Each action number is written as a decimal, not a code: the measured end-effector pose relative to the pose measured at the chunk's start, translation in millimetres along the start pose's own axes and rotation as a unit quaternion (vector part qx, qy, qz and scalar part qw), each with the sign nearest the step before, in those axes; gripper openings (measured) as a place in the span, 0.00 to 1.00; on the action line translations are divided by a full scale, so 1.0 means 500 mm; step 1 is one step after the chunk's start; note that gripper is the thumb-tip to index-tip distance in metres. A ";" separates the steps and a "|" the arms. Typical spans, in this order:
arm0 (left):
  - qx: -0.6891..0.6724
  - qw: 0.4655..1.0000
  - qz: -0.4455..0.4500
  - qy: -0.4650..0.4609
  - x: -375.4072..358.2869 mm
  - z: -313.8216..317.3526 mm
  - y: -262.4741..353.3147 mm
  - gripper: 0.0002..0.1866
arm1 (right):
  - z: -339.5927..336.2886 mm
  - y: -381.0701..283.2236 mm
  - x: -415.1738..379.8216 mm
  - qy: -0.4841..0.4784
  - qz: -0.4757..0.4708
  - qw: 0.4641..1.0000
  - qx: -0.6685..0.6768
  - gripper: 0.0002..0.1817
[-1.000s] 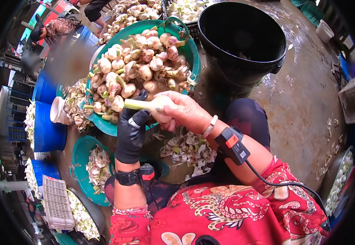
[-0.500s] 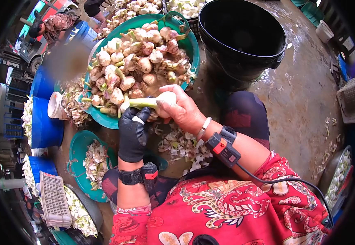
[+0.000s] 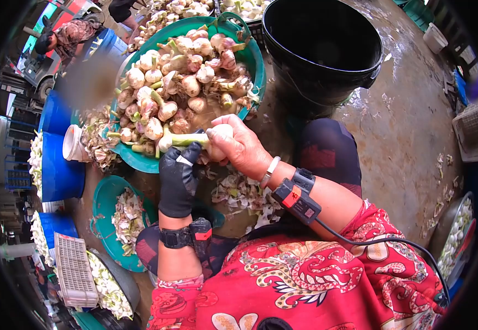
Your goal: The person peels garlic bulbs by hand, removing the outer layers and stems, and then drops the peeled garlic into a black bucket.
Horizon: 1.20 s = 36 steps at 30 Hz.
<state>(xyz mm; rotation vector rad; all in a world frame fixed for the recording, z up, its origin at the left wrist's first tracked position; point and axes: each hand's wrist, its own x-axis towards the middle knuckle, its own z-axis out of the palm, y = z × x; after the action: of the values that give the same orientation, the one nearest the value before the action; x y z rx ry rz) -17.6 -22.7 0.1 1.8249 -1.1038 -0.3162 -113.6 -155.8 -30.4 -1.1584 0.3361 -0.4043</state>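
Over the near rim of a green basin (image 3: pixel 261 66) heaped with untrimmed garlic, both hands meet at one garlic bulb (image 3: pixel 223 131). My right hand (image 3: pixel 244 149), bare, wraps its fingers round the white head. The thick green stem (image 3: pixel 187 139) points left. My left hand (image 3: pixel 178 179), in a black glove, is closed against the stem's underside. A pale strip shows at its thumb, and a small dark tip pokes out above the stem; I cannot make out what it is. Other garlic bulbs (image 3: pixel 167 110) with stems and roots lie just beyond the hands.
A large black bucket (image 3: pixel 321 82) stands right of the basin. Peelings (image 3: pixel 244 195) lie on the floor between my knees, and more fill a smaller green basin (image 3: pixel 104 209). Blue tubs (image 3: pixel 66 165) and a plastic crate (image 3: pixel 74 269) line the left. Another person (image 3: pixel 74 38) bends at the far left.
Both hands hold almost the same pose on the garlic bulb. The bulb is turned slightly in my right hand, and the whole view has shifted a little.
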 end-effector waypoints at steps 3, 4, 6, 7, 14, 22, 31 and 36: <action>-0.157 0.982 -0.092 0.039 -0.007 0.003 0.005 0.09 | -0.003 -0.012 -0.003 -0.003 0.059 0.996 0.074 0.24; -0.100 0.991 -0.071 0.046 -0.013 -0.001 -0.009 0.10 | -0.009 -0.014 0.004 -0.040 0.104 0.987 0.117 0.23; -0.042 0.996 -0.052 0.052 -0.017 -0.002 -0.010 0.10 | -0.021 -0.014 0.014 -0.123 0.180 0.955 0.200 0.21; -0.118 0.987 -0.088 0.061 -0.014 0.002 0.003 0.11 | -0.021 -0.014 0.014 -0.123 0.180 0.955 0.200 0.21; -0.107 0.994 -0.027 0.028 -0.011 0.010 -0.001 0.12 | -0.006 -0.013 0.006 0.010 0.037 0.999 0.016 0.18; -0.203 0.960 -0.180 0.070 -0.016 -0.002 -0.006 0.14 | -0.021 -0.009 0.005 -0.161 0.233 0.932 0.224 0.23; -0.314 0.928 -0.191 0.061 -0.007 -0.025 0.028 0.18 | -0.024 -0.001 -0.006 -0.313 0.330 0.825 0.335 0.22; -0.317 0.926 -0.205 0.017 -0.051 -0.026 0.017 0.14 | -0.020 -0.029 0.001 -0.189 0.277 0.897 0.290 0.22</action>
<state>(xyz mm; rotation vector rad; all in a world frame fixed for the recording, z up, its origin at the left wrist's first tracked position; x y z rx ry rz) -28.2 3.9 7.8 1.4394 -0.4890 -0.7858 -119.9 -169.4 -20.4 -0.4945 0.1697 0.2229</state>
